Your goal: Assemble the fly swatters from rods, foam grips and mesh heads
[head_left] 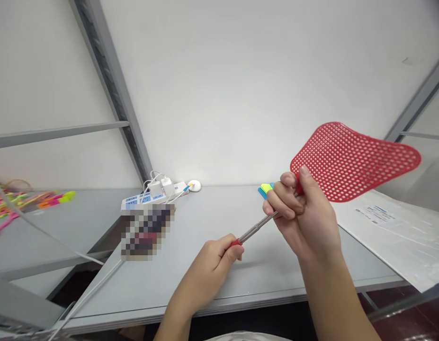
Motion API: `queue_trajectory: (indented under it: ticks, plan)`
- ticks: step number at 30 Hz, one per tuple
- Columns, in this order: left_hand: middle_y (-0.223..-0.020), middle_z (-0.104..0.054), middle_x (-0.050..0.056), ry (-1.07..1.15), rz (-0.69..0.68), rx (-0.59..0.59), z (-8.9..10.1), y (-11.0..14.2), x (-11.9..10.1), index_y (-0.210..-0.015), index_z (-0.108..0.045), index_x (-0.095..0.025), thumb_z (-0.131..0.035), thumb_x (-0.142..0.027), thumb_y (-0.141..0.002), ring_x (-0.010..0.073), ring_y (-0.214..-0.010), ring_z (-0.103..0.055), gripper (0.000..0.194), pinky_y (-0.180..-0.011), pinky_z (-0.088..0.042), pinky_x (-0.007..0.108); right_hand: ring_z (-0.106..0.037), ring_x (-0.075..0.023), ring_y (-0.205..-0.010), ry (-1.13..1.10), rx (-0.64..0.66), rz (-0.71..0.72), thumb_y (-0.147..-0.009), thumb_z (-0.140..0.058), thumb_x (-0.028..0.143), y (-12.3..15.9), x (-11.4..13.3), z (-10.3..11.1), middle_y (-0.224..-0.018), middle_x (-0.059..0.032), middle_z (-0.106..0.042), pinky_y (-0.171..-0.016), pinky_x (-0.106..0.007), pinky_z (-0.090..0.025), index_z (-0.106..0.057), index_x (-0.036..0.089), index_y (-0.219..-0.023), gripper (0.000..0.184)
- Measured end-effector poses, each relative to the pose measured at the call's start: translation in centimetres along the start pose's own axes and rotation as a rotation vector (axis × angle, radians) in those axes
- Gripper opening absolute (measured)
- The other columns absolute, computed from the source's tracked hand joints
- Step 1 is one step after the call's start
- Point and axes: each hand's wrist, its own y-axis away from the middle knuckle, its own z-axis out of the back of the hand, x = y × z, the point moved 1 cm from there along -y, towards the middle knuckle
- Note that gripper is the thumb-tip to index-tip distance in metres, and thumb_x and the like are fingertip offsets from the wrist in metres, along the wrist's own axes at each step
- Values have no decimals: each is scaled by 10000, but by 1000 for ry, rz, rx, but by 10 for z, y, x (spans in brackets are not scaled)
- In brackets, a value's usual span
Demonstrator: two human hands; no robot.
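Observation:
A red mesh fly swatter (350,158) with a telescopic metal rod (256,229) is held in the air above a grey table (191,274). My left hand (208,272) is closed around the red handle end of the rod, low and near the table's front. My right hand (300,213) is closed around the rod's upper end, right where it joins the red head. The head points up and to the right, in front of the white wall.
A white and blue power strip (148,196) with chargers and cables lies at the table's back left, a blurred dark object (146,232) in front of it. Small blue and yellow pieces (265,189) lie behind my right hand. White plastic bags (393,227) lie at right, colourful swatter parts (27,199) at far left.

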Motion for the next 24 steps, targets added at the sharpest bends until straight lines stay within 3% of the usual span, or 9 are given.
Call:
queue_trajectory:
  ticks: [5,10,12,14,16,17,20,24]
  plan:
    - [-582,-333,-47,316,90,135,-12,7,0,-696,-428,-206,-361,-544,-993,113,-523,-262,454,-487,-224,248,-153,-76,-400,64,105,-23,-915,-533,542,-11,5,-15,-485,107,-156,-381,-213,-344,-403,241,-637,429]
    - [-518,-247,-89,726,140,263,-25,13,-4,-697,-408,-212,-370,-594,-976,76,-428,-176,475,-409,-204,210,-148,-76,-400,61,223,-116,-926,-513,513,-4,-5,-25,-474,115,-166,-424,-242,-418,-371,243,-636,421]
    - [-499,-236,-101,841,139,271,-27,15,-7,-694,-412,-211,-376,-605,-971,59,-387,-170,483,-395,-242,195,-184,-76,-404,46,284,-156,-952,-479,483,1,-13,-27,-472,117,-191,-525,-284,-496,-385,236,-641,408]
    - [-497,-249,-106,889,140,271,-28,16,-9,-696,-434,-200,-408,-609,-960,44,-367,-177,487,-386,-264,181,-389,-93,-458,74,309,-127,-969,-459,466,4,-19,-26,-487,92,-326,-703,-343,-543,-429,224,-641,409]
    - [-501,-258,-107,920,139,294,-28,18,-12,-698,-446,-190,-439,-608,-950,33,-360,-171,488,-370,-250,165,-623,-158,-697,135,336,-65,-984,-435,468,6,-24,-24,-569,31,-521,-877,-393,-512,-488,213,-645,429]
    - [-497,-255,-110,957,133,315,-28,19,-13,-696,-439,-191,-436,-609,-950,30,-350,-163,490,-354,-238,159,-669,-196,-835,165,366,-50,-997,-406,469,8,-26,-23,-636,-5,-607,-934,-411,-486,-514,207,-646,451]
    - [-475,-243,-118,1099,127,384,-30,21,-16,-697,-405,-203,-381,-605,-969,26,-311,-125,487,-306,-205,148,-687,-239,-1003,204,437,-76,-1038,-288,430,14,-30,-20,-817,-78,-744,-1029,-449,-419,-559,195,-665,517]
    - [-473,-252,-120,1172,164,434,-33,23,-16,-705,-406,-200,-352,-586,-987,18,-299,-115,481,-305,-207,139,-676,-242,-1073,190,449,-94,-1054,-222,396,20,-35,-19,-955,-113,-767,-1091,-464,-351,-608,177,-747,540]
